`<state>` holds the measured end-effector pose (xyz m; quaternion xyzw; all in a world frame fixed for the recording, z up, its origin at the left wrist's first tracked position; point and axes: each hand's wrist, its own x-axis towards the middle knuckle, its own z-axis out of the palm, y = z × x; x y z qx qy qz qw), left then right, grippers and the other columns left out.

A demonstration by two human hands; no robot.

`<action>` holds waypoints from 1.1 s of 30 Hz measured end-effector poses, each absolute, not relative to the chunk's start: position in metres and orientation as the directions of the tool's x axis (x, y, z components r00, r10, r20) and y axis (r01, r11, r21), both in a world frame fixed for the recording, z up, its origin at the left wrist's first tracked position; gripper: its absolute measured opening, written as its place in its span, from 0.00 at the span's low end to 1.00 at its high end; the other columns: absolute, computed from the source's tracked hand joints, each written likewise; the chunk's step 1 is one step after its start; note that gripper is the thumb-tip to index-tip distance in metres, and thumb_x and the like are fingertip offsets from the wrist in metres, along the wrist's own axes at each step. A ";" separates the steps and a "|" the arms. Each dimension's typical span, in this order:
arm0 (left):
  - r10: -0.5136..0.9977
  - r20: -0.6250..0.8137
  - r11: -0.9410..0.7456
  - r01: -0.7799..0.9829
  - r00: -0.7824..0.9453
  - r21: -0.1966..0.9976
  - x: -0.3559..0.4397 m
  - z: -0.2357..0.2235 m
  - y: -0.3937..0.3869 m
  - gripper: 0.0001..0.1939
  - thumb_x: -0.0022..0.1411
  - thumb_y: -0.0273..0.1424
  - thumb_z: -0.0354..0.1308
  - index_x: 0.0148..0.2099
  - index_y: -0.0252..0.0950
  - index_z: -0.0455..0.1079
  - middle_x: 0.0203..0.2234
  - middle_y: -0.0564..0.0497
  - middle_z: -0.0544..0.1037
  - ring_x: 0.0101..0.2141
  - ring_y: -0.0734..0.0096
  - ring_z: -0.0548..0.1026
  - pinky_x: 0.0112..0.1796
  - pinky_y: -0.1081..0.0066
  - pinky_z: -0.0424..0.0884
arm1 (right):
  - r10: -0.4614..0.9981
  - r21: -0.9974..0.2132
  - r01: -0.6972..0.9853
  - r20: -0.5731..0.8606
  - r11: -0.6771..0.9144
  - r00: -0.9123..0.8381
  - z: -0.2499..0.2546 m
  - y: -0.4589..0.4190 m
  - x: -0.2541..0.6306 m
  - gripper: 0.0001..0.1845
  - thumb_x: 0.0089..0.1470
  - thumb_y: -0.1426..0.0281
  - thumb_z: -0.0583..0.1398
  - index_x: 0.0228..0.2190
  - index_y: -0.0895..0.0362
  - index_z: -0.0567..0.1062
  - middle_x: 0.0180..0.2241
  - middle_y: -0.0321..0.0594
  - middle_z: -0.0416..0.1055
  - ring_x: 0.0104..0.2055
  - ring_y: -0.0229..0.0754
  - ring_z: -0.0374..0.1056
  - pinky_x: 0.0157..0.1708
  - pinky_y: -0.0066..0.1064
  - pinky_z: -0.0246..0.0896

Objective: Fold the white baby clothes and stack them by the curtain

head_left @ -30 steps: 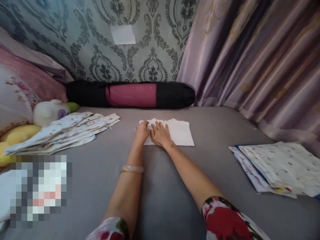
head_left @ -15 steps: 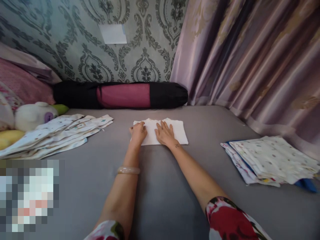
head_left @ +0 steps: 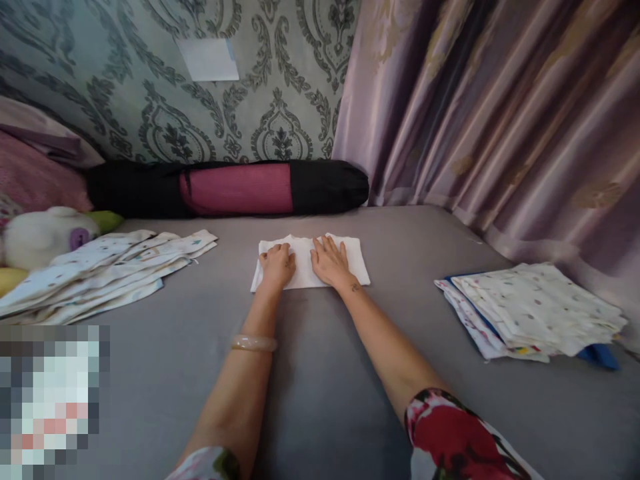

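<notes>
A white folded cloth [head_left: 303,267] lies flat as a wide rectangle on the grey bedding [head_left: 320,373]; its far edge is a little uneven. On its left part rests my left hand [head_left: 278,265], palm down with the fingers apart and slightly bent. My right hand [head_left: 332,260] presses flat on the right half, fingers spread. Neither hand grips the fabric. The palms and whatever lies right under them are hidden.
To the right sits a stack of folded patterned clothes [head_left: 540,307]. Patterned garments [head_left: 115,267] lie at the left beside a white plush toy [head_left: 45,237]. A long black and pink roll [head_left: 235,189] lies along the wall, and a curtain [head_left: 450,100] hangs at the right.
My left hand has shifted slightly inward on the cloth, so its left edge now shows. The right hand stays flat nearly in place. The view has turned a little to the right.
</notes>
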<state>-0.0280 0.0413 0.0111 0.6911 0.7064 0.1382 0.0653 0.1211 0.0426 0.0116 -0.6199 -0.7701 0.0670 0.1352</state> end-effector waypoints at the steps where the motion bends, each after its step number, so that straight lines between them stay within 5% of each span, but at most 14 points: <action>1: 0.995 0.097 0.006 0.959 -0.035 0.283 -0.028 0.011 0.041 0.19 0.67 0.33 0.45 0.56 0.35 0.64 0.54 0.39 0.71 0.55 0.54 0.67 0.54 0.52 0.58 | 0.976 -0.270 0.941 0.137 0.201 -0.169 0.012 0.043 0.124 0.29 0.66 0.62 0.41 0.64 0.59 0.57 0.67 0.50 0.48 0.69 0.51 0.40 0.65 0.53 0.29; 33: 0.999 0.047 -0.019 0.973 0.009 0.229 -0.030 0.007 0.042 0.20 0.67 0.39 0.43 0.54 0.37 0.67 0.56 0.40 0.68 0.57 0.53 0.64 0.54 0.53 0.59 | 0.997 -0.250 0.966 0.059 0.059 -0.045 -0.001 0.049 0.156 0.30 0.67 0.61 0.40 0.64 0.61 0.55 0.68 0.50 0.45 0.70 0.49 0.37 0.65 0.49 0.30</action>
